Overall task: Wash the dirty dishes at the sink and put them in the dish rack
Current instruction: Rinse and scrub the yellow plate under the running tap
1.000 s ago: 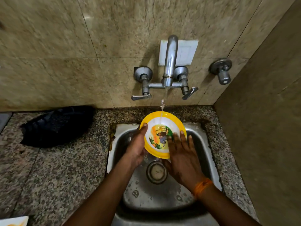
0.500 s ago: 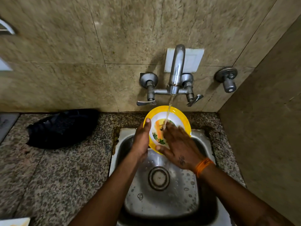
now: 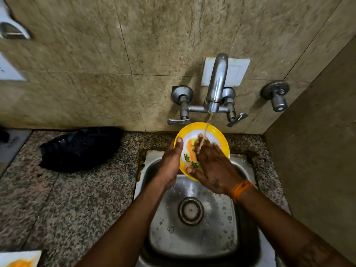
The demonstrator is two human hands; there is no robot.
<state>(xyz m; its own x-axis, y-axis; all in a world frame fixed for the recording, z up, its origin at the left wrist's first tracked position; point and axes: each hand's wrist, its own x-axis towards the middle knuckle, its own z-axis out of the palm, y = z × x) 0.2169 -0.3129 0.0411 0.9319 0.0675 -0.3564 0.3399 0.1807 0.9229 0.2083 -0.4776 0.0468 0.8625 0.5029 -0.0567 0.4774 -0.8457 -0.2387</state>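
Far left of the hands: black plastic bag crumpled on speckled granite tabletop, against the wall. Near bottom-left corner: edge of a white plate with orange smear. Left hand gripping left rim of yellow-rimmed plate, thumb hooked over the edge. Plate tilted up over the steel sink, under running water from the faucet. Right hand flat against the plate's printed face, fingers straight, thumb on lower rim. Orange thread band on right wrist. Right of the hands, on the wall: separate round tap.
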